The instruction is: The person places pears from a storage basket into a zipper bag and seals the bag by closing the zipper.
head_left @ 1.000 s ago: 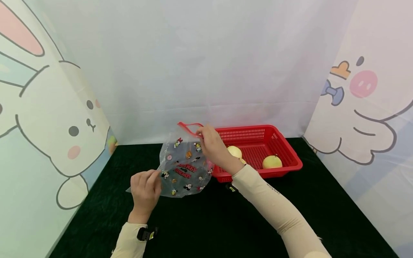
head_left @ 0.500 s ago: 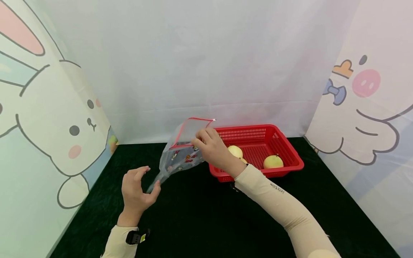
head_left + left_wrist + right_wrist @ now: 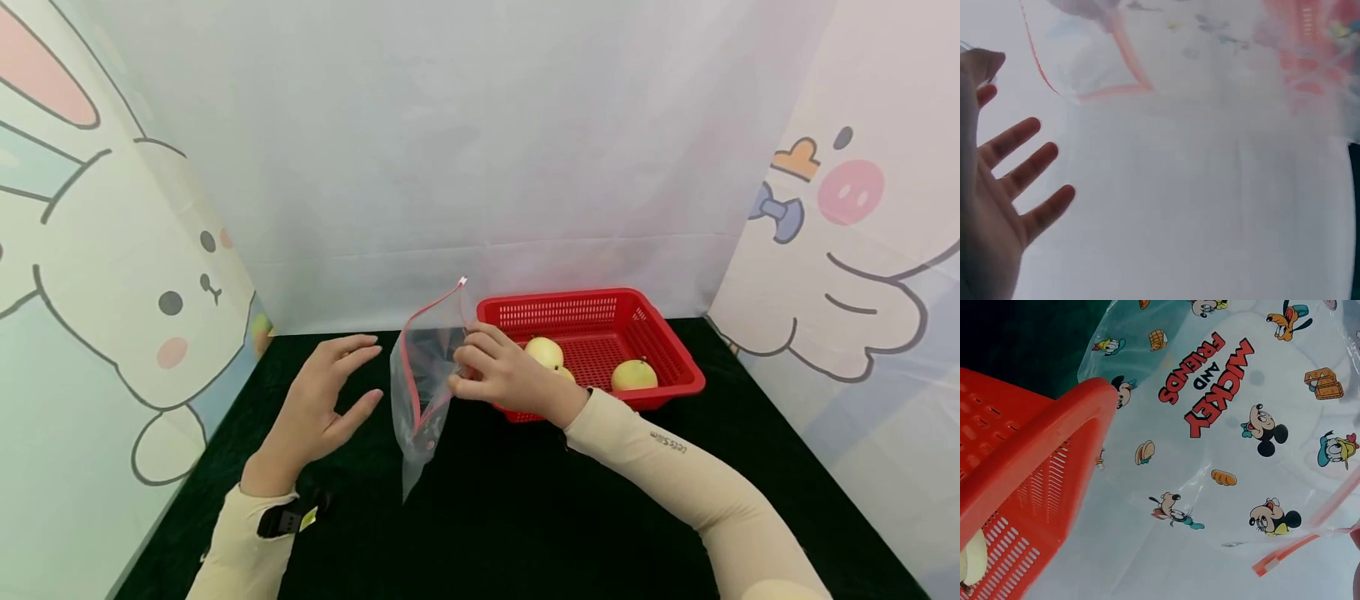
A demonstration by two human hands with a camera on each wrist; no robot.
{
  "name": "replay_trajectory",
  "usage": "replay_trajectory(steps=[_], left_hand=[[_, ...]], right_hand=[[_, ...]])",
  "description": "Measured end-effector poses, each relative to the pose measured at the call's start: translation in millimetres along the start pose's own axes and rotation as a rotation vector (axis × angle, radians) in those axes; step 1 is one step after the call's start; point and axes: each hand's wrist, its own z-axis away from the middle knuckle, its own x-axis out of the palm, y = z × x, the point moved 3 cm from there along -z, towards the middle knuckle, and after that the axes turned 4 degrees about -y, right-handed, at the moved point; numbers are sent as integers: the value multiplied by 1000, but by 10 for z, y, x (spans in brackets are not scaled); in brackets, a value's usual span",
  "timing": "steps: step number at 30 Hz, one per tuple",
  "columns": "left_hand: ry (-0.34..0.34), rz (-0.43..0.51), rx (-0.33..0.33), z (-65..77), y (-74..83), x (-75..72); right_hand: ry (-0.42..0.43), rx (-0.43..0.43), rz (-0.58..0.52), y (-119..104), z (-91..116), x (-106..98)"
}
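Observation:
A clear plastic zipper bag [image 3: 431, 437] with a red zip edge hangs mid-air, its mouth gaping toward the left. My right hand [image 3: 510, 375] pinches the bag's right rim, in front of the basket. Mickey and Friends print covers the bag [image 3: 1210, 450] in the right wrist view. To the left of the bag, my left hand [image 3: 311, 404] is held with fingers spread, apart from it. The left wrist view also has the left hand [image 3: 1000, 206] holding nothing.
A red plastic basket [image 3: 682, 379] stands at the back right, behind the right hand. Inside lie a pale yellow round fruit [image 3: 634, 375] on the right and others [image 3: 543, 350] on the left, partly hidden. Dark green cloth [image 3: 480, 517] covers the table; a pale curtain hangs behind.
My left hand has let go of the bag, moved left, and spread its fingers. The bag has turned and its mouth has opened, while the right hand has kept hold and lowered slightly.

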Motion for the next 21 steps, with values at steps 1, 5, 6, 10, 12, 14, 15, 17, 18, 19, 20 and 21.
replay_trajectory(steps=[1,5,6,10,12,14,15,17,18,19,20,21], left_hand=[[-38,1,8,-38,14,4],[-211,-32,18,-130,44,53],[-244,-39,18,-141,42,69],[-281,-44,18,-149,18,112],[-263,-39,25,-142,6,123],[-244,-40,38,-135,1,125],[-237,-40,44,-134,2,121],[-227,-32,56,-138,3,108],[-220,-24,62,-142,2,98],[-213,-16,68,-147,1,86],[-202,-5,74,-152,-2,70],[-192,7,80,-155,-8,53]], right_hand=[[-1,-18,5,-15,5,-7],[-2,-67,21,-64,27,-27],[-3,-72,22,-72,33,-32],[-16,-87,11,-101,61,-36],[-30,-91,7,-117,82,-35],[-44,-90,-3,-132,105,-32],[-50,-86,-11,-137,115,-34],[-60,-69,-32,-139,134,-35],[-63,-60,-42,-135,140,-38],[-65,-50,-52,-128,144,-42],[-67,-42,-60,-118,146,-47],[-71,-32,-66,-107,151,-51]])
